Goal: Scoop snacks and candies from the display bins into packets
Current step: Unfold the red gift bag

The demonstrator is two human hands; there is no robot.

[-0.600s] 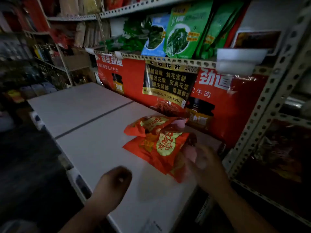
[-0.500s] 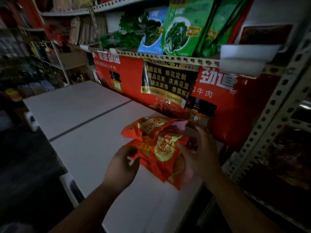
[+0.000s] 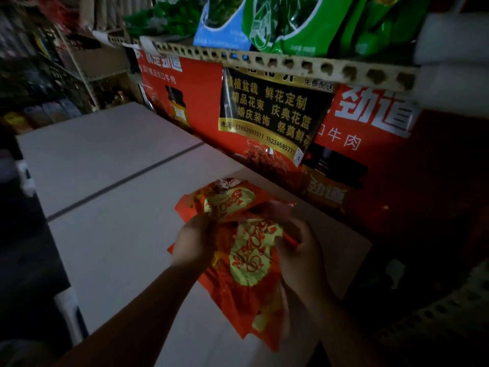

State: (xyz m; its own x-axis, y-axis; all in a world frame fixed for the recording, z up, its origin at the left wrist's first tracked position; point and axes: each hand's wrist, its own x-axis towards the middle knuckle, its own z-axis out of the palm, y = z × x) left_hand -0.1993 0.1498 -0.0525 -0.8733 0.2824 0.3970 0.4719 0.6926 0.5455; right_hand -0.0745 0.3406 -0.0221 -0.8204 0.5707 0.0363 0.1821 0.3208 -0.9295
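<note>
Both hands hold a small bunch of red-orange packets (image 3: pixel 248 260) just above the near right part of the pale surface (image 3: pixel 119 207). The packets are thin, glossy plastic film, limp and heavily creased. Each visible face carries a yellow-green oval patch with looping red script across it. The lower packet (image 3: pixel 246 300) hangs toward the person, its bottom corner drooping past the near edge of the surface. The upper packet (image 3: pixel 227 200) is crumpled and folded away toward the shelf, with a small pale printed figure near its far edge. How many packets make up the bunch cannot be told.

The left hand (image 3: pixel 194 242) is at the bunch's left edge, back of the hand up, its fingers curled into the film and grasping it. The right hand (image 3: pixel 304 252) is at the right edge, its fingers likewise closed round the plastic. Its fingertips are blurred and partly hidden by the film.

The surface is flat and grey-white, crossed by one dark seam (image 3: pixel 127 178). Behind it stands a red banner (image 3: pixel 195 102) with large white characters and a picture of a jar. A black poster (image 3: pixel 272 115) with yellow characters hangs in front of the banner, from a perforated shelf rail (image 3: pixel 291 66). On the shelf above the rail lean green bags (image 3: pixel 285 22) and a blue bag (image 3: pixel 222 25), printed with leafy greens. The whole scene is dim.
</note>
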